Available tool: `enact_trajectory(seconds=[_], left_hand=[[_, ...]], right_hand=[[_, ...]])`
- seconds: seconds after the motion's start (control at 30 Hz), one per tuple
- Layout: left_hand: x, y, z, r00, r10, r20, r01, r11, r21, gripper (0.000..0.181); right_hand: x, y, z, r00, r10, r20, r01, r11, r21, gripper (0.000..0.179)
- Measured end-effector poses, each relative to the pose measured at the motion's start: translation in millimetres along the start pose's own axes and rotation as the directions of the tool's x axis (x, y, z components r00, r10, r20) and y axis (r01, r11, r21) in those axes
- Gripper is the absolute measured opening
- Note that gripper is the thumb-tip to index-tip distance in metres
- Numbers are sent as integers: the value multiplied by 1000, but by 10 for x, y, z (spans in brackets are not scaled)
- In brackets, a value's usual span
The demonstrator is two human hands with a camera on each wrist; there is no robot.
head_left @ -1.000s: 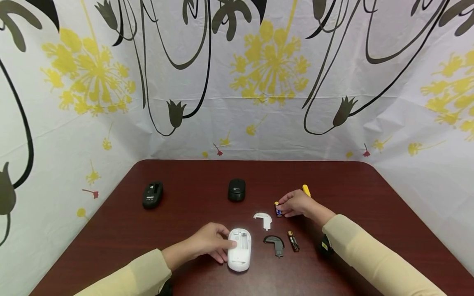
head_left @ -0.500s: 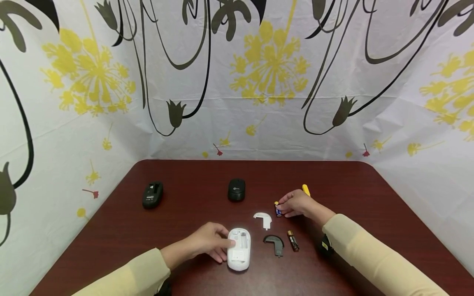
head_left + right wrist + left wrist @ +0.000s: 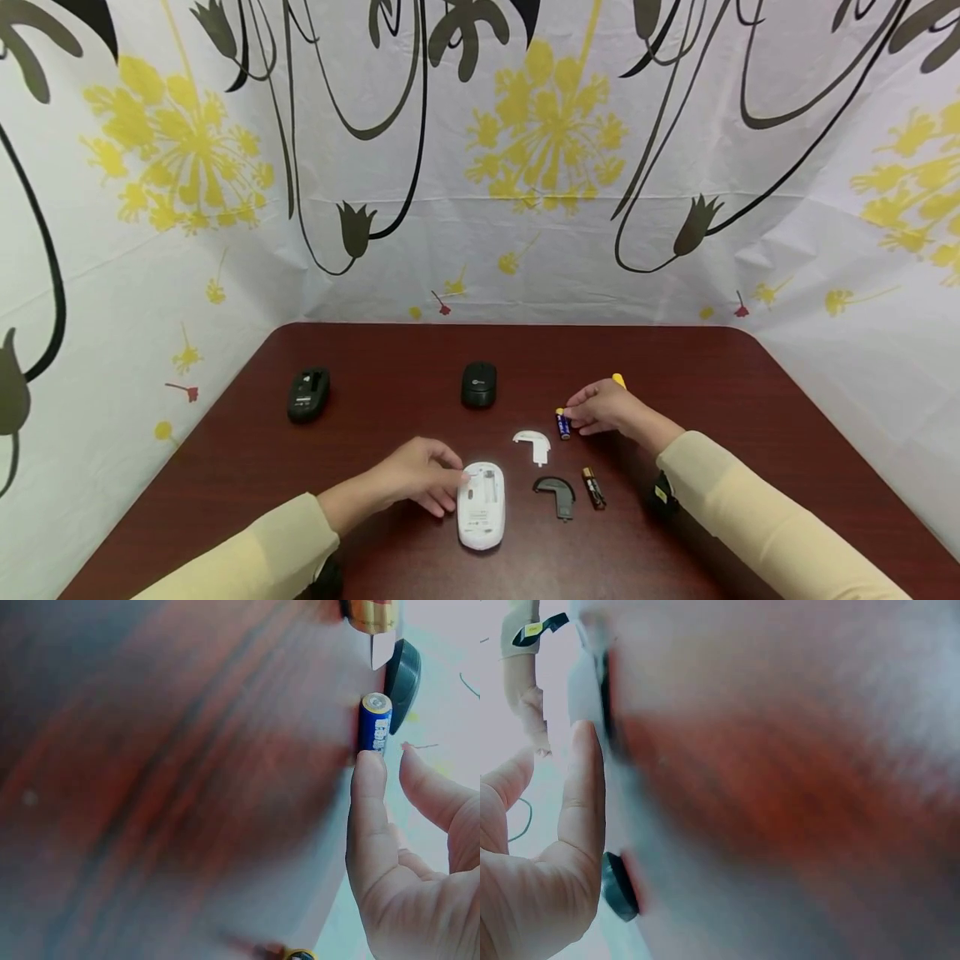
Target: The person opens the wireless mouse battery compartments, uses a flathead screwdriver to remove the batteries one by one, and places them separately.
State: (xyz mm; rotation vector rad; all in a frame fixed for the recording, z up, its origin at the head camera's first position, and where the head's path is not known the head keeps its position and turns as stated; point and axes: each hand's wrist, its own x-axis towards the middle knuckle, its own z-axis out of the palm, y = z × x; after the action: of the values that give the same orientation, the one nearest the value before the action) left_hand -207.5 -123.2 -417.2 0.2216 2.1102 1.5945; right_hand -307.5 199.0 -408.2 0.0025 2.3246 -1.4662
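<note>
A white computer mouse [image 3: 481, 512] lies underside up with its battery bay uncovered. My left hand [image 3: 422, 477] is at its left edge, fingertips right at the shell; in the left wrist view the thumb and index finger [image 3: 581, 791] stand apart. My right hand [image 3: 609, 408] is beside a blue battery [image 3: 562, 423] lying on the table. In the right wrist view the index fingertip [image 3: 369, 766] overlaps the near end of the blue battery [image 3: 375, 724], and the thumb is spread away from it.
Near the mouse lie a white cover [image 3: 534, 444], a dark grey cover [image 3: 557, 497] and a black-and-gold battery [image 3: 594, 488]. Two black mice, one in the middle [image 3: 479, 385] and one on the left [image 3: 308, 395], lie farther back. A yellow object [image 3: 618, 380] shows behind my right hand.
My left hand has slid up and left, its thumb coming off the white mouse's underside to the edge. My right hand has drawn slightly up and right from the blue battery.
</note>
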Motion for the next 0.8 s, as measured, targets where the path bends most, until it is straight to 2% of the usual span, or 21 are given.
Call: enact_trajectory(seconds=[0.17, 0.3, 0.37, 0.43, 0.53, 0.63, 0.73, 0.8], left_hand=[[66, 106, -101, 999, 30, -29, -29, 999, 45, 32], [171, 164, -236, 993, 98, -71, -89, 989, 117, 39], [237, 187, -309, 982, 162, -96, -144, 975, 170, 40], [308, 203, -376, 965, 232, -122, -198, 950, 243, 40], [426, 214, -465, 926, 341, -160, -258, 883, 393, 39], [547, 213, -539, 893, 417, -168, -275, 802, 530, 37], [665, 208, -599, 871, 472, -135, -287, 713, 639, 38], [742, 202, -630, 857, 506, -94, -295, 633, 716, 42]], right_hand=[[20, -67, -41, 999, -49, -13, 49, 999, -5, 26], [66, -129, -30, 989, -140, -40, 139, 990, -27, 29], [86, -165, -14, 979, -198, -46, 196, 980, -46, 31], [103, -201, 13, 964, -259, -56, 254, 963, -86, 34], [130, -260, 68, 936, -346, -64, 333, 930, -154, 34], [170, -321, 137, 898, -437, -48, 412, 875, -254, 30], [226, -380, 215, 859, -513, -6, 478, 805, -352, 29], [274, -411, 267, 832, -555, 22, 511, 750, -419, 31]])
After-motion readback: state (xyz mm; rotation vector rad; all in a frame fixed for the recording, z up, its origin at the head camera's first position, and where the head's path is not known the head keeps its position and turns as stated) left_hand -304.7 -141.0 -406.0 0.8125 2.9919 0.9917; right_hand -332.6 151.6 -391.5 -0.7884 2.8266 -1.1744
